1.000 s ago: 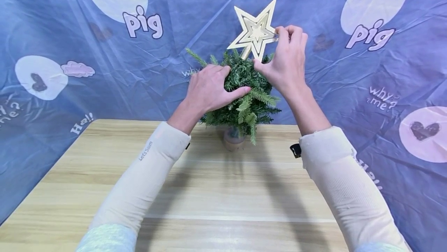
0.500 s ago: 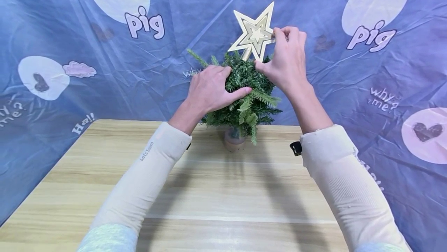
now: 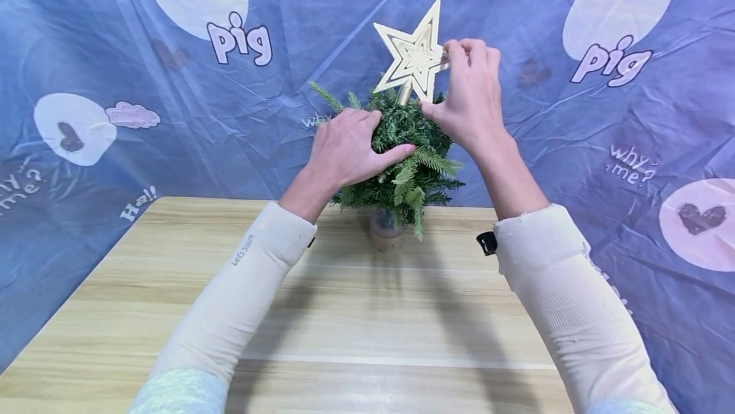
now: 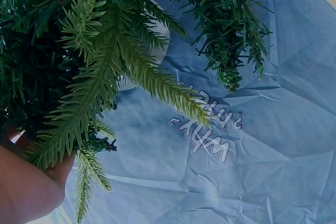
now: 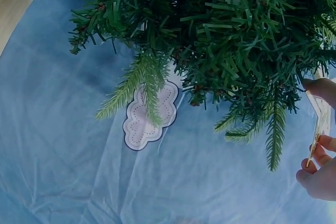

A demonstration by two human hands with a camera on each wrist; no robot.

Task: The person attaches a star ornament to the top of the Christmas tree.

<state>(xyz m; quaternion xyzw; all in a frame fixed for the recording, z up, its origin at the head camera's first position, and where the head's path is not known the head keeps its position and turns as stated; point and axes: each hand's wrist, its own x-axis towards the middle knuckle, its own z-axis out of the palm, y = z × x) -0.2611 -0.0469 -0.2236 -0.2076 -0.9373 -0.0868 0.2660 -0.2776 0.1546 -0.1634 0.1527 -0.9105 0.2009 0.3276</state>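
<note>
A small artificial Christmas tree with dark and lighter green branches stands on the table. Its top carries a gold star tree topper, tilted, whose short tube meets the upper branches. My right hand pinches the star's right side, fingertips at one point and thumb by a lower point. In the right wrist view, the star's gold edge shows between those fingers. From the left, my left hand grips the tree's upper branches, thumb across the front; its other fingertips are partly hidden in the greenery, seen close in the left wrist view.
The tree's round base rests near the back edge of the light wooden table. Directly behind hangs a wrinkled blue cloth with printed words and white ovals.
The star has turned and shifted slightly to the left with my right hand, and its tube stands more upright. My left hand keeps its place on the branches.
</note>
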